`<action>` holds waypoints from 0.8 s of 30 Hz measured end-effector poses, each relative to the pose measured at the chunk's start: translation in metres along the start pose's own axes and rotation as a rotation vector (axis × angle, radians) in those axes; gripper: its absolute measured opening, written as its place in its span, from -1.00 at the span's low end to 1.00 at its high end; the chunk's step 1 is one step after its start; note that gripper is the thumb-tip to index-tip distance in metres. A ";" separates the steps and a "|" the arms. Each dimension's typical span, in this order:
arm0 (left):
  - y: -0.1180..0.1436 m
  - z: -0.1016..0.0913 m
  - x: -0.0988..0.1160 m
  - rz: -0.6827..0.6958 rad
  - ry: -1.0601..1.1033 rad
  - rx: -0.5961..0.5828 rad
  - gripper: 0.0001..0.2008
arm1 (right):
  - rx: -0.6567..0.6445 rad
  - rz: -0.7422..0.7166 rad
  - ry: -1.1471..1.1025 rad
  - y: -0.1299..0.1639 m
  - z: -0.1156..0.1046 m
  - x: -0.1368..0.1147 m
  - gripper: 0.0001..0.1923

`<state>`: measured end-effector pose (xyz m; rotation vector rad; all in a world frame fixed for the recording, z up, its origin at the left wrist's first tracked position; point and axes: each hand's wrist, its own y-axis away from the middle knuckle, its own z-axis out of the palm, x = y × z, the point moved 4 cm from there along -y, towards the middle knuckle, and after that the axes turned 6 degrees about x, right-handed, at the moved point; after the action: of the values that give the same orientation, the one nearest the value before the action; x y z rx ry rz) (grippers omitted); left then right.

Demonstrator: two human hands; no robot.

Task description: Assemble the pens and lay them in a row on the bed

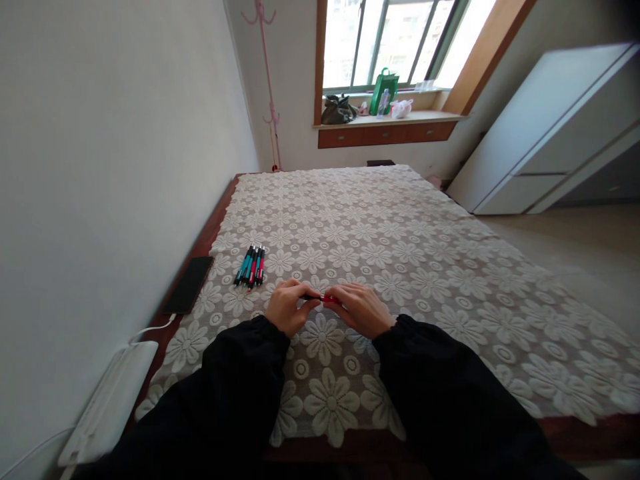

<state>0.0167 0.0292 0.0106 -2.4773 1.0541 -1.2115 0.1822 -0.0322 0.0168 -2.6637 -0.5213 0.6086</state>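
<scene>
Just above the lace tablecloth (320, 333), a black and red pen (330, 299) spans the gap between my fingertips. My left hand (290, 307) pinches its black end between thumb and fingers. On the red end, the fingers of my right hand (363, 310) are closed and cover most of that part. Whether the two pen parts are joined or apart cannot be made out. Left of my hands lies a cluster of several pens (250, 267), teal and red with black parts, side by side on the cloth.
A black phone (189, 285) with a white cable lies at the table's left edge. Nearer me sits a white power strip (110, 403) against the wall. Bags, among them a green one (384, 92), stand on the far windowsill. A white cabinet (540, 127) is at right.
</scene>
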 end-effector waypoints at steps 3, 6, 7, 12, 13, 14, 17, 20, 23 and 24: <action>0.000 0.002 0.001 0.030 0.003 -0.030 -0.93 | -0.032 0.019 0.029 0.000 0.002 0.001 -0.65; 0.001 0.002 0.001 0.029 -0.002 -0.026 -0.93 | -0.050 0.038 0.020 0.000 0.003 0.001 -0.65; 0.001 0.002 0.001 0.017 -0.003 -0.016 -0.92 | -0.039 0.033 0.005 0.001 0.003 0.001 -0.69; 0.000 0.000 0.002 -0.025 0.020 -0.013 -0.88 | 0.025 -0.013 0.014 0.001 0.000 0.000 -0.78; -0.001 -0.001 0.002 -0.029 0.019 -0.017 -0.85 | 0.031 -0.022 0.036 0.001 0.000 0.001 -0.77; -0.001 -0.001 0.002 -0.034 0.009 -0.018 -0.84 | 0.038 -0.029 0.059 0.001 0.000 0.001 -0.77; -0.003 -0.001 0.001 -0.054 -0.053 -0.039 -0.78 | 0.070 -0.034 0.104 0.000 -0.002 0.002 -0.77; -0.003 0.000 0.000 -0.045 -0.068 -0.060 -0.81 | 0.068 -0.019 0.111 0.001 -0.002 0.003 -0.75; -0.003 0.001 0.000 -0.002 -0.027 -0.047 -0.91 | 0.028 0.008 0.091 0.002 0.001 0.004 -0.72; -0.003 0.000 0.001 0.008 -0.017 -0.036 -0.89 | 0.021 0.017 0.084 0.002 0.002 0.005 -0.71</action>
<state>0.0188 0.0308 0.0124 -2.5037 1.0894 -1.1769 0.1862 -0.0316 0.0126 -2.6629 -0.4660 0.5025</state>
